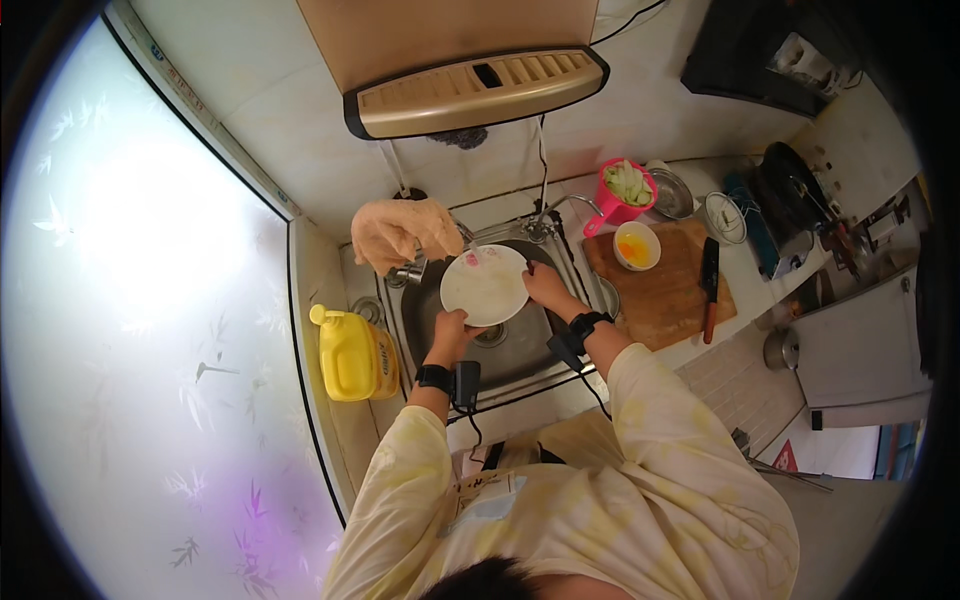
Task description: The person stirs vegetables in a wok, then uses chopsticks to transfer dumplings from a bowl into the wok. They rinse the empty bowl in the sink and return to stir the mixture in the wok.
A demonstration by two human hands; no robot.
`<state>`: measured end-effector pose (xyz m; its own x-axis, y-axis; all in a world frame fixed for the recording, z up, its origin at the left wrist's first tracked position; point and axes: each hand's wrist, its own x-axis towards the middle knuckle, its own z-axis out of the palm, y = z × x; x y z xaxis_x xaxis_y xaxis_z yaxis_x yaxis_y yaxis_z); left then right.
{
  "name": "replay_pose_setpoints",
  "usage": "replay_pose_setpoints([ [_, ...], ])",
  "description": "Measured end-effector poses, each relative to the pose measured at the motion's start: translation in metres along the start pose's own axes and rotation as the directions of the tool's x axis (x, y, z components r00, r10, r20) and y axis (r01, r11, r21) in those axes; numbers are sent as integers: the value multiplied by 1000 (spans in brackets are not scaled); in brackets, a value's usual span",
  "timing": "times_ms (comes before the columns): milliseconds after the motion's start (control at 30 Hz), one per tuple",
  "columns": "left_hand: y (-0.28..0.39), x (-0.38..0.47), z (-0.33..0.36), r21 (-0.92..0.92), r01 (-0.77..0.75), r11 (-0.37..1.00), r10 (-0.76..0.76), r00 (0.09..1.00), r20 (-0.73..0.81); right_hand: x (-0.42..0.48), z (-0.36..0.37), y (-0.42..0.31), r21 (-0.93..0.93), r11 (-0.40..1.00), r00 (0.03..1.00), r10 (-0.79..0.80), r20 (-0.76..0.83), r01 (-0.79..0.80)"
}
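Note:
Both hands hold a white plate (pixel 486 289) with a pink pattern near its far edge, above a stainless steel sink (pixel 517 356). My left hand (pixel 451 334) grips the near left of its rim. At the right of the rim, my right hand (pixel 550 288) has hold, with something small and dark by the fingers. The plate's far edge is beneath the faucet, where a thin stream of water seems to fall. A peach-coloured cloth (pixel 405 231) hangs over the faucet's left part.
A yellow detergent jug (pixel 358 356) stands left of the sink. To the right, a wooden cutting board (pixel 667 300) bears a bowl of egg (pixel 637 246) and a kitchen knife (pixel 709 289). Behind it are a pink strainer of sliced vegetables (pixel 627 191) and a metal bowl (pixel 673 193). A water heater (pixel 480 90) hangs above.

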<state>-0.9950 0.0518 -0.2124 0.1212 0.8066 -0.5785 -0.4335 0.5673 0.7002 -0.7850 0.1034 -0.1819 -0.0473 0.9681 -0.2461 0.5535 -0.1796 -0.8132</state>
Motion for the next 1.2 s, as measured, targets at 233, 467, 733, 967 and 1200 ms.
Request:
replay_pose_setpoints([
  [233, -31, 11, 1, -139, -122, 983, 105, 987, -122, 4, 0, 7, -210, 948, 969, -248, -7, 241],
  [467, -5, 9, -5, 511, -259, 820, 410, 888, -208, 2, 19, 39, 146, 985, 994, -85, -64, 94],
  [733, -6, 21, -12, 412, -41, 910, 168, 946, -278, 0, 8, 12, -198, 971, 989, -144, -28, 136],
  [967, -9, 22, -6, 148, -98, 984, 123, 978, -170, -8, 8, 4, -305, 926, 965, -253, -66, 221],
  [1200, 8, -11, 8, 26, -236, 971, 238, 963, -128, -5, 10, 9, -66, 992, 990, -117, -83, 112],
])
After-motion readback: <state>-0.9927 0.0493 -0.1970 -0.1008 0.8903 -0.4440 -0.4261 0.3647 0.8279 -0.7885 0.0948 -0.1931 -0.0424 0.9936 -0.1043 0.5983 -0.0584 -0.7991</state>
